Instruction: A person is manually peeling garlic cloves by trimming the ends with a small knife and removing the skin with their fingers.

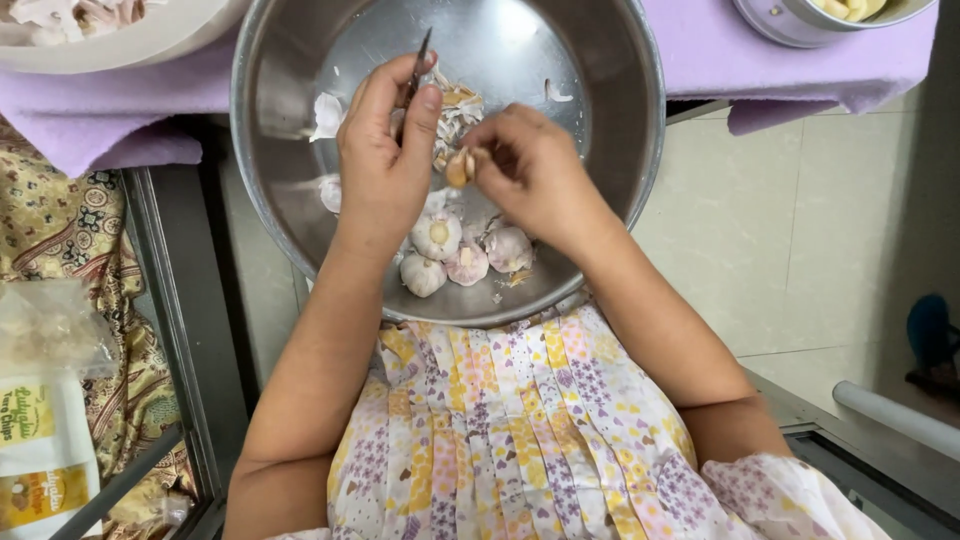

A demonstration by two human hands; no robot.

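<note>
At far left, on a patterned cloth: clear plastic bag [50, 325] above a white and yellow snack packet [40, 450]. Above these, part of a pale bowl [150, 45] on a lilac cloth [90, 105], contents unclear.

Centre: large steel bowl [610, 110], its far rim against the lilac cloth, its near rim over a lap in a floral dress [520, 420]. Inside, loose papery garlic skins [325, 115] along the left wall and under the hands; four garlic bulbs [465, 262] grouped at the near side, touching one another.

Left hand [385, 165] over the bowl's left half, fingers curled shut around a small knife [420, 60], thumb pressed along the handle, thin dark blade pointing up and away. Exact grip on the handle hidden by the fingers.

Just right of it, right hand [535, 170], fingers pinched closed on a single garlic clove [460, 167]. Clove held above the bowl's middle, between the two hands, partly skinned, close to the left thumb; contact with the knife not discernible.

Upper right: second metal vessel [800, 25] on the lilac cloth, holding pale yellow pieces [850, 8]. Right side: beige tiled floor [800, 230], a white pipe [895, 415] lower right.
</note>
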